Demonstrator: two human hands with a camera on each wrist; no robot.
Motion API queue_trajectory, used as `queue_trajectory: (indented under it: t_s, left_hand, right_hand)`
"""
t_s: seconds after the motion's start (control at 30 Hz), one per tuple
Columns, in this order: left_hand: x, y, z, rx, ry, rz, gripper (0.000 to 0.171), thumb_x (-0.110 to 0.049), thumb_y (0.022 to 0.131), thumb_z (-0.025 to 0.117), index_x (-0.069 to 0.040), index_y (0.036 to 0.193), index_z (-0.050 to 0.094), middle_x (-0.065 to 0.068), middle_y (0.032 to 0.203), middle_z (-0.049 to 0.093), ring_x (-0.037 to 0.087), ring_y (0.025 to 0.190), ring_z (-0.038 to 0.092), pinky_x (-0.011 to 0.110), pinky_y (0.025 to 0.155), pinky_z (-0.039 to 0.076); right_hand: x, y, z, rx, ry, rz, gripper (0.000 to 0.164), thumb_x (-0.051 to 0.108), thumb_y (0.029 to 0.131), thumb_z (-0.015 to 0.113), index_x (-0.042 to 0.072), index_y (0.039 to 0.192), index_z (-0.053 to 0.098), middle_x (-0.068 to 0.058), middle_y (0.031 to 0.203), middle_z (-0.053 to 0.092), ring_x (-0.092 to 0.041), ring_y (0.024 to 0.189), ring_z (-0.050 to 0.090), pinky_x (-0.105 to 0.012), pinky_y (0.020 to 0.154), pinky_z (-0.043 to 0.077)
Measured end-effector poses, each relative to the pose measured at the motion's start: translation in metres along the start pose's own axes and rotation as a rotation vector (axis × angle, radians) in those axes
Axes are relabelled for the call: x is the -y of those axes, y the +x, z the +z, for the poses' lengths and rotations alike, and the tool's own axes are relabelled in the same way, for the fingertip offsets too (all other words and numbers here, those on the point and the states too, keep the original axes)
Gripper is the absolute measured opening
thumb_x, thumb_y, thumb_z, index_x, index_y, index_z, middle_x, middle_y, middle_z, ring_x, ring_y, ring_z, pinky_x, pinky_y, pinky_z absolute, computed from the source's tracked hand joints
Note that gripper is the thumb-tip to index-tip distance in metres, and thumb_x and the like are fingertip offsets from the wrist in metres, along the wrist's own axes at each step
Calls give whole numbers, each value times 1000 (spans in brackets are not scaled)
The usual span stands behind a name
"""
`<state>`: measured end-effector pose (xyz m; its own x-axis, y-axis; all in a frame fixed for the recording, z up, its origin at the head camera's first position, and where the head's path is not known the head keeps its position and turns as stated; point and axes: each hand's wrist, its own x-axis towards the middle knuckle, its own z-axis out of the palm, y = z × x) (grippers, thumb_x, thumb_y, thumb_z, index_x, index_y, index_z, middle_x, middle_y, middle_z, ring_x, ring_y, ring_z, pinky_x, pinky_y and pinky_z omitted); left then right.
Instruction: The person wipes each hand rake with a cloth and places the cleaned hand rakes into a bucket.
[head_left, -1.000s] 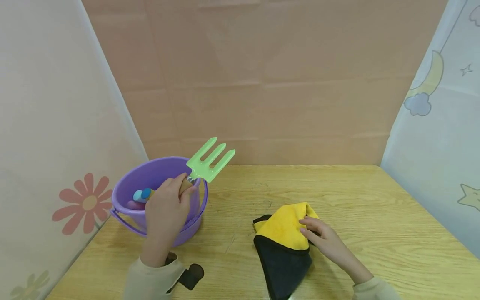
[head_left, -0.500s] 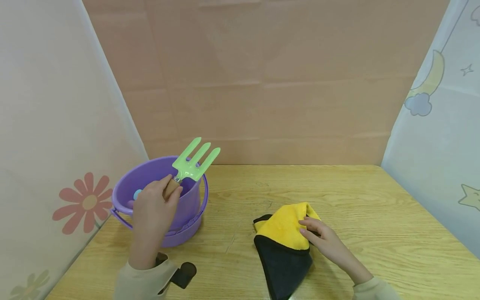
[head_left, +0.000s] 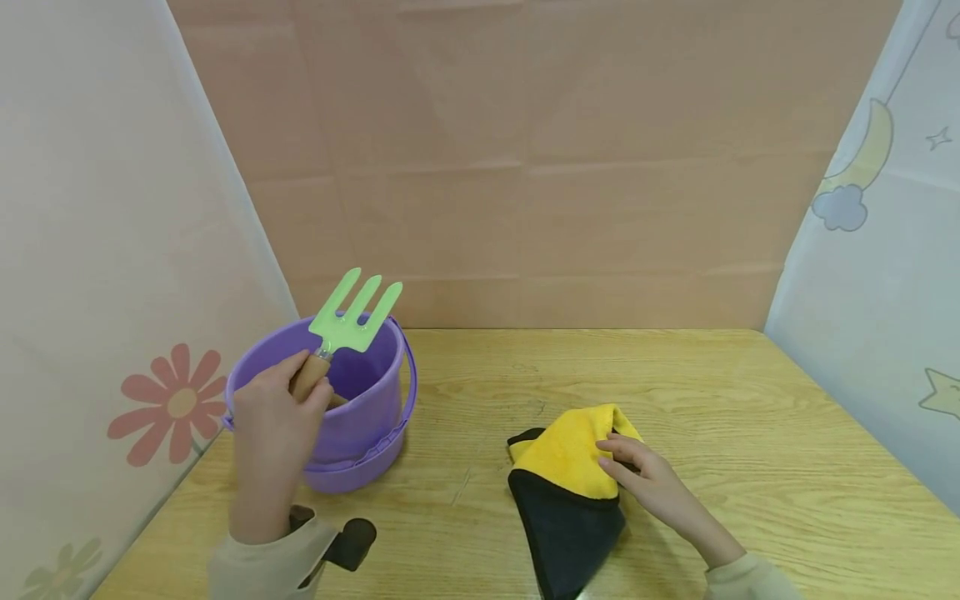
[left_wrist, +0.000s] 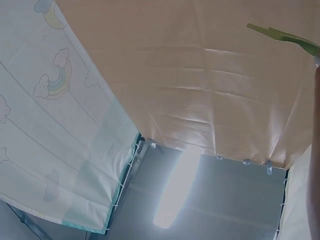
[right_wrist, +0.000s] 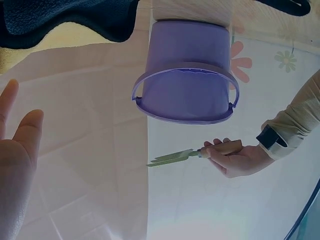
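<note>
My left hand (head_left: 273,421) grips the wooden handle of a garden hand fork (head_left: 347,329) with light green tines. In the head view the fork is tines up, in front of a purple bucket (head_left: 360,429). The right wrist view, upside down, shows the left hand (right_wrist: 235,157) holding the fork (right_wrist: 172,157) apart from the bucket (right_wrist: 187,45). A yellow and black cloth (head_left: 570,454) lies crumpled on the table. My right hand (head_left: 652,483) is at its right side, fingers loosely bent. Whether the fingertips touch the cloth, I cannot tell.
The bucket stands at the left of the wooden table (head_left: 465,400), its handle (head_left: 411,387) hanging down. A tan piece (head_left: 337,402) shows inside it, mostly hidden by the left hand. A brown sheet (head_left: 517,167) backs the table, with printed curtains (head_left: 862,292) at the sides.
My left hand has moved left with the hand fork, from the bucket's right side to across its front. It now hides the blue items inside. The right hand and cloth stay put.
</note>
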<state>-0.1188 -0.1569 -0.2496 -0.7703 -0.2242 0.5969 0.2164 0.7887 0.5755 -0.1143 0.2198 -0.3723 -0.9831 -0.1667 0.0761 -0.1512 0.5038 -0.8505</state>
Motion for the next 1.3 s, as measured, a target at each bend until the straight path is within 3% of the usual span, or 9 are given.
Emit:
queue_trajectory:
  t_s: [0.2, 0.4, 0.53, 0.63, 0.73, 0.9, 1.17, 1.3]
  left_hand:
    - [8, 1, -10, 40, -4, -94, 36, -3, 83, 58, 6, 118, 57, 28, 107, 58, 41, 94, 53, 49, 79, 42]
    - [16, 3, -17, 1, 68, -111, 34, -5, 81, 61, 8, 113, 59, 31, 106, 58, 46, 96, 53, 53, 82, 40]
    - [20, 2, -20, -14, 117, -135, 34, -8, 81, 62, 6, 112, 61, 29, 106, 59, 50, 89, 49, 52, 74, 41]
    - [22, 2, -22, 1, 182, -169, 33, -14, 83, 60, 1, 112, 62, 27, 105, 60, 45, 81, 43, 50, 61, 40]
    - [23, 3, -24, 57, 246, -190, 34, -19, 85, 56, -1, 114, 62, 26, 107, 59, 42, 80, 44, 49, 56, 41]
    - [24, 6, -23, 126, 304, -184, 37, -21, 87, 52, -1, 117, 60, 26, 111, 58, 44, 89, 52, 50, 63, 43]
    - [23, 5, -21, 53, 317, -130, 33, -19, 85, 49, -2, 107, 66, 26, 89, 61, 38, 70, 52, 43, 50, 39]
    - [24, 6, -20, 73, 320, -138, 31, -20, 85, 54, -1, 107, 66, 26, 88, 60, 39, 71, 52, 44, 52, 40]
  right_hand:
    - [0, -1, 0, 17, -12, 2, 44, 22, 96, 48, -8, 127, 45, -32, 140, 27, -45, 122, 36, -50, 91, 40]
    - [0, -1, 0, 26, -29, -7, 44, 23, 96, 48, -8, 127, 46, -32, 140, 27, -47, 124, 32, -53, 92, 38]
    - [-1, 0, 1, 22, -30, -15, 42, 23, 96, 48, -7, 125, 48, -32, 139, 29, -48, 125, 30, -54, 93, 37]
    - [-2, -1, 1, 20, -24, -18, 42, 23, 95, 49, -7, 124, 49, -31, 139, 30, -47, 125, 30, -55, 93, 36]
    - [-3, -1, 2, 24, -20, -24, 42, 23, 96, 49, -7, 125, 49, -32, 138, 30, -47, 123, 34, -55, 91, 37]
    - [-5, 0, 3, 29, -4, -10, 42, 24, 95, 49, -7, 125, 49, -31, 139, 29, -47, 123, 33, -53, 92, 38]
    - [-4, 1, 3, 21, -15, -26, 42, 25, 95, 49, -6, 123, 51, -31, 139, 29, -49, 126, 28, -56, 92, 35]
    - [-4, 1, 4, 26, -14, -22, 41, 25, 95, 49, -5, 123, 51, -30, 140, 28, -49, 127, 26, -58, 93, 33]
